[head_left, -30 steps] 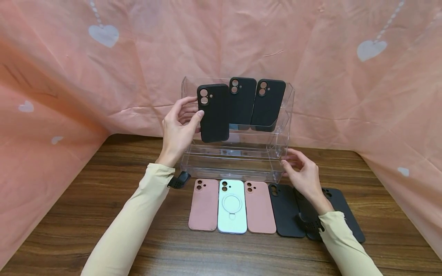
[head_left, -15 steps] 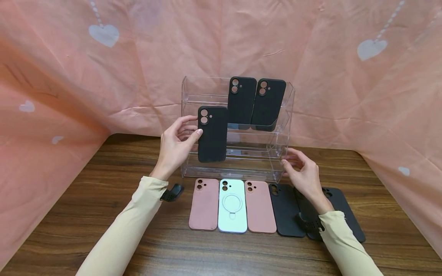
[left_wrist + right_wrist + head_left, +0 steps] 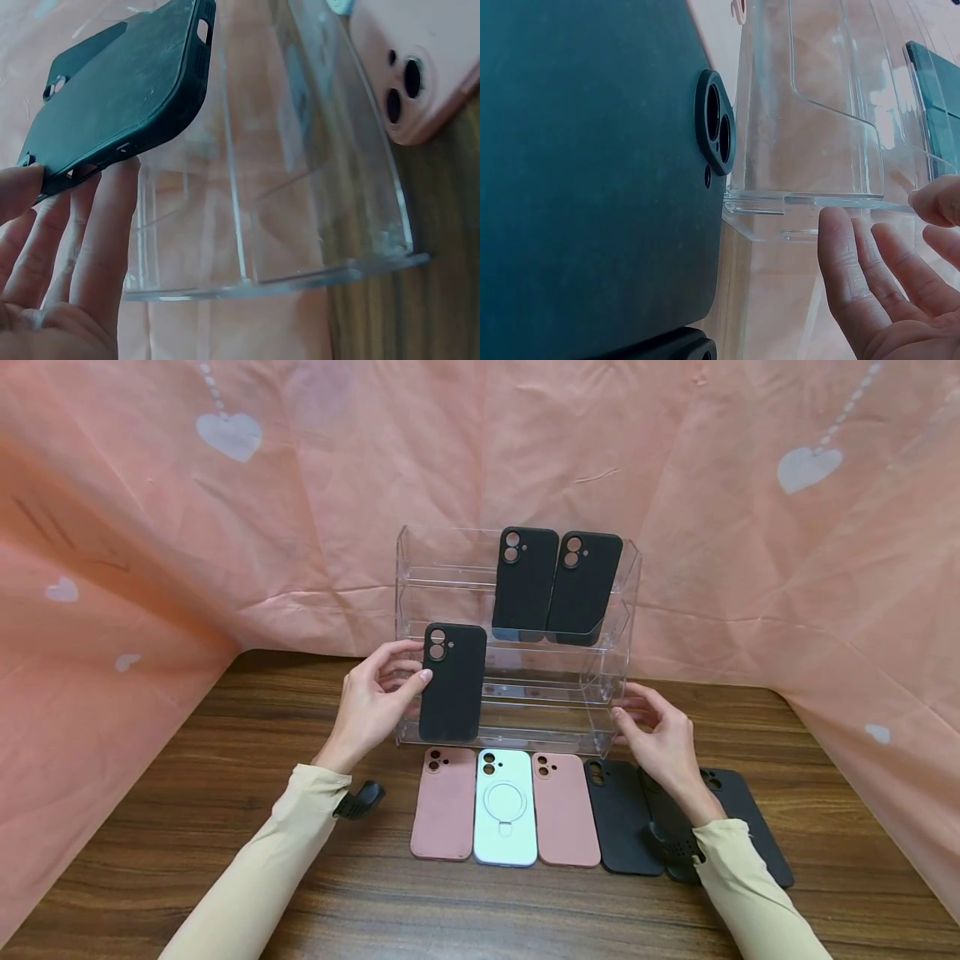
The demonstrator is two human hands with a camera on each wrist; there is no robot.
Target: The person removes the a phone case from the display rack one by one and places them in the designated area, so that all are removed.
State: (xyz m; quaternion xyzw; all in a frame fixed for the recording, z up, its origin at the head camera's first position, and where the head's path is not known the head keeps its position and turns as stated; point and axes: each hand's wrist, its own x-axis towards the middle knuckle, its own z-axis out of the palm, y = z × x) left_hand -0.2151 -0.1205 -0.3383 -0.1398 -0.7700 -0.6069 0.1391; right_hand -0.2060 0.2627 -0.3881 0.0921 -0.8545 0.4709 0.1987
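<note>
Here, our left hand (image 3: 372, 700) pinches a black phone case (image 3: 452, 682) at the clear rack's (image 3: 609, 710) lower left corner. Our right hand (image 3: 658, 739), fingers loosely spread and holding nothing, rests at its right edge.

Six black phone cases are showing in total: one (image 3: 452, 682) is being held in front of the clear acrylic rack (image 3: 517, 693), two (image 3: 525, 583) (image 3: 583, 587) are standing on its top tier, and three (image 3: 621, 817) (image 3: 663, 827) (image 3: 742, 822) are lying on the wooden table (image 3: 225, 760). Two pink cases (image 3: 443, 805) (image 3: 564, 810) and one white case (image 3: 504, 808) are also lying there. One rack is standing. Two hands (image 3: 372, 703) (image 3: 660, 743) are appearing.
</note>
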